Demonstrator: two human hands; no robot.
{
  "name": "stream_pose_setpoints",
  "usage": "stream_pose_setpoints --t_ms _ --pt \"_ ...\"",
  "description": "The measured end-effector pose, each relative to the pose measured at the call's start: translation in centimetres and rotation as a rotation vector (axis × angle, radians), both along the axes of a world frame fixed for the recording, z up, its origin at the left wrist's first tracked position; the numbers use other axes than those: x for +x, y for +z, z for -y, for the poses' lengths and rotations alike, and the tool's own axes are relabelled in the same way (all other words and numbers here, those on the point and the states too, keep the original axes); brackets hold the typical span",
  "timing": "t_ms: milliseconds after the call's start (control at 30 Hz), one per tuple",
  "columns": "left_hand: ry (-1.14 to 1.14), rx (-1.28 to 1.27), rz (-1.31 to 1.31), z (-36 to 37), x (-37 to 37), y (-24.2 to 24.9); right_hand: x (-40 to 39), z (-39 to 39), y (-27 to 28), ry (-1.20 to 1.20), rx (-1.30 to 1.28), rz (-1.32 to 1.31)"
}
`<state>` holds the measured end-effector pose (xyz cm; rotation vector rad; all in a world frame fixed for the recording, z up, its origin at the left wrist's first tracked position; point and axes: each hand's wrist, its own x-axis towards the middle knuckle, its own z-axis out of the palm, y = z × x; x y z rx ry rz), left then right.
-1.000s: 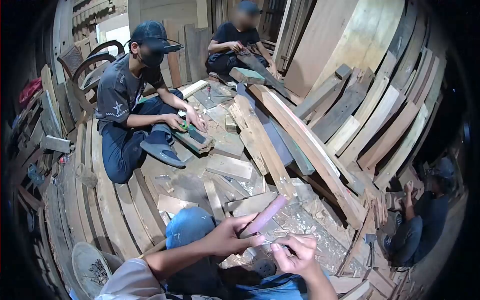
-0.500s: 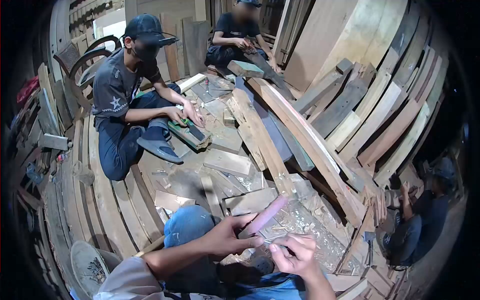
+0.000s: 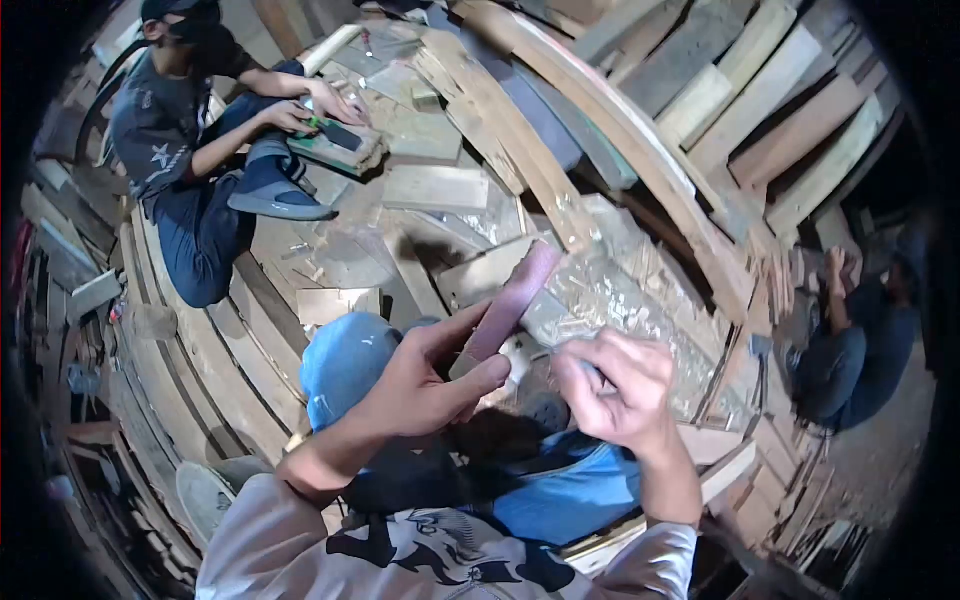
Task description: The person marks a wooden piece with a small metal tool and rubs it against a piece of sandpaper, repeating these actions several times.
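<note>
My left hand [image 3: 425, 385] grips the lower end of a long pinkish-red bar [image 3: 510, 300], which looks like a sharpening stone; it slants up and to the right above my blue-jeaned knee [image 3: 345, 360]. Just right of it, my right hand [image 3: 615, 385] is closed around a small thin tool, mostly hidden by the fingers, next to the bar's lower end. Both hands are close together in front of my chest.
Wood offcuts, shavings and planks [image 3: 600, 130] cover the floor. A seated person [image 3: 190, 150] at upper left presses on a block with a green tool [image 3: 335, 140]. Another person [image 3: 855, 330] crouches at right. Curved boards [image 3: 200, 330] lie at left.
The view has tilted down, so the far person has left the frame. My hands with the bar have risen toward the frame's middle and look closer. The right hand has closed more tightly.
</note>
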<state>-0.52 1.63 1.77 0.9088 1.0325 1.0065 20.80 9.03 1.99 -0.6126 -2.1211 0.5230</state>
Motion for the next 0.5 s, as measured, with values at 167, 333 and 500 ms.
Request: stream_pose_setpoints --t_ms 167,333,500 --pt "-0.032 0.022 -0.07 0.1 0.3 -0.1 -0.9 0.1 -1.6 -0.009 0.072 0.02" --pt "-0.042 0.129 -0.242 0.1 -0.1 -0.7 -1.2 -0.3 -1.4 -0.032 0.082 0.062" --pt "-0.023 0.155 -0.31 0.4 0.3 -0.9 -0.7 0.0 -1.3 -0.023 0.035 0.111"
